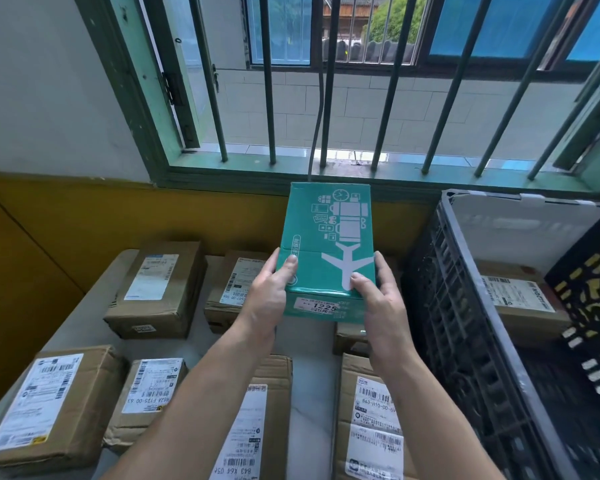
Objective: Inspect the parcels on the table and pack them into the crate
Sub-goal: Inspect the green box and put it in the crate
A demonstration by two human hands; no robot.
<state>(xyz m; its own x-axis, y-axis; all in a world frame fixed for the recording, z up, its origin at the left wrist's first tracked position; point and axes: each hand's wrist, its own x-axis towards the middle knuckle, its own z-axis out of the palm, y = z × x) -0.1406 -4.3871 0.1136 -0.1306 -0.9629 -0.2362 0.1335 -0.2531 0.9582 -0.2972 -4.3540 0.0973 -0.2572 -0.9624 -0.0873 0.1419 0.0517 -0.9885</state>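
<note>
I hold a teal box (329, 233) with a white airplane print up in front of me, above the table. My left hand (269, 296) grips its lower left edge, thumb on top. My right hand (378, 299) grips its lower right edge, thumb on the airplane print. A white label reading 1225 faces me on the box's near side. A black plastic crate (465, 323) stands to the right. Inside it lies a brown labelled parcel (520, 303).
Several brown cardboard parcels with shipping labels lie on the white table (309, 403), among them one at back left (160, 289) and one at front left (45, 407). A barred window (326, 98) rises behind. A yellow wall (32, 254) bounds the left.
</note>
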